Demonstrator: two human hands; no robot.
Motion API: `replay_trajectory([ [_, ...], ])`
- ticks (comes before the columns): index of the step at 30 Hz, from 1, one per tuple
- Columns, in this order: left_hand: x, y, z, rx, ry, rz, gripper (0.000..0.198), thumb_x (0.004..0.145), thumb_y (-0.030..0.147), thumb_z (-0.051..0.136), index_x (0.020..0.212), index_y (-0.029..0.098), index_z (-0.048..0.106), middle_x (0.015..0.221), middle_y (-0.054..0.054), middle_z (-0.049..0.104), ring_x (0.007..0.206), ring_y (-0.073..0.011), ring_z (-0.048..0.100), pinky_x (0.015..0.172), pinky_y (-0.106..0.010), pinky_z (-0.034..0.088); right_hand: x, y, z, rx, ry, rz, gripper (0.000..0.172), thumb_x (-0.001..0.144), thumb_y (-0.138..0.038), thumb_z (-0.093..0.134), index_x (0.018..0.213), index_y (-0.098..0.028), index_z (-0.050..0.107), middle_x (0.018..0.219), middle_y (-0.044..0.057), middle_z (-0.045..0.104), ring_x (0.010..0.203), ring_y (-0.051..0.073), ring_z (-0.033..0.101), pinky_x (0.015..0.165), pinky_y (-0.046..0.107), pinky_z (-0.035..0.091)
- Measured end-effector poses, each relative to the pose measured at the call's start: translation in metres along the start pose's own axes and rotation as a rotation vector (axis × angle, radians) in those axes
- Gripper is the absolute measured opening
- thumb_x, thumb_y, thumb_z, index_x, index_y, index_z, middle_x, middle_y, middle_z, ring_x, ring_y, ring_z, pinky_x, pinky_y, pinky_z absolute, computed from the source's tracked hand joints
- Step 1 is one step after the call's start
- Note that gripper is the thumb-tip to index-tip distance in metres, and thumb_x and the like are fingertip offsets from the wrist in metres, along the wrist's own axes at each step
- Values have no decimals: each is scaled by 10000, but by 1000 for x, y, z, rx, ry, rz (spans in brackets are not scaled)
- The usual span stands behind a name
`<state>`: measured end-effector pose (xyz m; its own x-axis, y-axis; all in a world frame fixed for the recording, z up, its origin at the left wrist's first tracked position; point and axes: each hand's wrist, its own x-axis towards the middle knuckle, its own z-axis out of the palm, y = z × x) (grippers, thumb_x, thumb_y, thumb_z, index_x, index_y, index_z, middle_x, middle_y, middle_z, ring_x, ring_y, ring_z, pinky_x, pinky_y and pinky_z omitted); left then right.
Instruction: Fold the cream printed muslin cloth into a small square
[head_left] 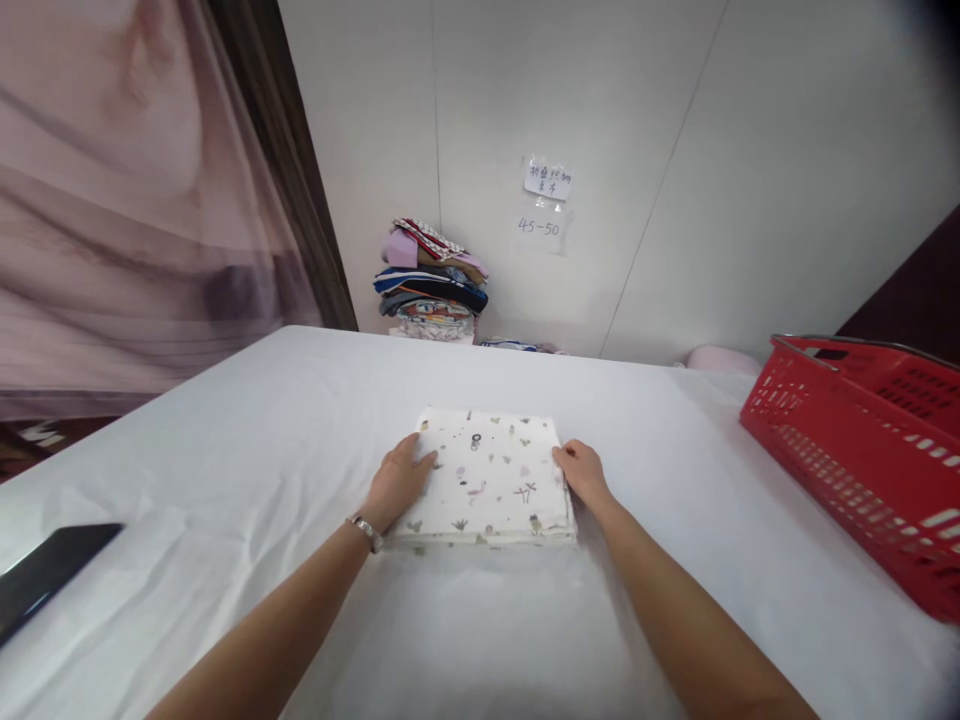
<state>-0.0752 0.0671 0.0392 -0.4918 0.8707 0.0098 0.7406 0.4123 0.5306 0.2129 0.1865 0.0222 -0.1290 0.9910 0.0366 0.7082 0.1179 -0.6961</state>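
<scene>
A white cloth (491, 480) with small printed plants and animals lies folded in a neat rectangle on the white-covered table. My left hand (397, 480), with a bracelet at the wrist, grips its left edge; the thumb rests on top and the other fingers run along the side, partly hidden. At the opposite edge, my right hand (585, 472) pinches the cloth near its upper right side with curled fingers. Several folded layers show along the near edge.
A red plastic basket (847, 450) stands on the table's right. At the left edge lies a dark flat object (56, 570). Beyond the far edge, a stack of folded fabrics (435, 285) rises against the wall, below taped paper signs (547, 180). A pink curtain (135, 200) hangs at left.
</scene>
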Motion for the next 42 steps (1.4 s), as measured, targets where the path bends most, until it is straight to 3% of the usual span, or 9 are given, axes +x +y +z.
replay_trajectory([
  [3, 12, 1, -6, -88, -42, -142, 591, 816, 508, 422, 1304, 176, 394, 1225, -122, 557, 1053, -259, 565, 848, -342, 453, 2, -6, -2, -96, -39, 49, 294, 764, -401, 470, 909, -185, 607, 816, 39, 633, 765, 180, 562, 645, 256, 370],
  [8, 27, 8, -13, -110, -102, -212, 576, 788, 543, 440, 1172, 122, 517, 1135, -146, 605, 993, -265, 591, 802, -324, 456, 7, -12, -6, -130, -111, 111, 584, 803, -416, 451, 1320, -153, 382, 1021, 86, 625, 941, 222, 562, 755, 285, 385],
  [14, 43, -1, -19, -60, 56, -109, 567, 791, 563, 401, 1171, 159, 519, 1081, -133, 626, 994, -281, 581, 806, -350, 446, 5, -14, 6, 26, -136, 72, 668, 780, -427, 509, 1359, -141, 336, 891, 64, 644, 829, 209, 594, 730, 285, 401],
  [19, 54, -20, -21, 84, -76, -105, 565, 797, 540, 401, 1172, 133, 517, 1095, -165, 615, 1004, -303, 574, 838, -383, 438, 5, -15, 16, -7, -136, 5, 639, 773, -433, 518, 1342, -180, 375, 897, 56, 643, 796, 198, 591, 717, 286, 399],
  [22, 47, -18, -26, 123, -28, -93, 577, 817, 532, 368, 1239, 149, 459, 1173, -149, 573, 1062, -292, 542, 881, -391, 423, 17, -14, 14, 73, -42, -28, 561, 779, -388, 500, 1287, -155, 450, 1062, 86, 610, 839, 186, 580, 779, 294, 409],
  [26, 32, 8, -29, 175, 42, 114, 533, 833, 474, 394, 1244, 140, 454, 1287, -125, 486, 1157, -265, 464, 977, -370, 365, 43, -13, 14, 267, -16, -82, 422, 748, -201, 443, 1144, -145, 579, 1134, 80, 597, 992, 175, 547, 899, 302, 389],
  [33, 23, 68, 8, 121, -127, 479, 482, 833, 430, 466, 1229, 155, 479, 1340, -105, 444, 1243, -225, 387, 1057, -351, 289, 67, -10, 21, 379, -200, -160, 424, 662, -130, 468, 1038, -179, 658, 993, 35, 674, 869, 154, 605, 841, 300, 444],
  [37, 24, 98, 28, 92, -168, 539, 431, 839, 390, 476, 1197, 153, 510, 1300, -114, 478, 1201, -228, 429, 1027, -342, 323, 71, -6, 19, 415, -246, -206, 387, 643, -147, 484, 971, -173, 688, 922, 28, 688, 829, 160, 603, 831, 301, 443],
  [42, 31, 139, 47, 84, -169, 441, 328, 849, 402, 450, 1037, 177, 595, 1071, -89, 603, 948, -194, 574, 831, -292, 432, 79, -2, 22, 457, -260, -241, 339, 638, -180, 494, 904, -167, 704, 817, 17, 687, 756, 163, 590, 776, 293, 451],
])
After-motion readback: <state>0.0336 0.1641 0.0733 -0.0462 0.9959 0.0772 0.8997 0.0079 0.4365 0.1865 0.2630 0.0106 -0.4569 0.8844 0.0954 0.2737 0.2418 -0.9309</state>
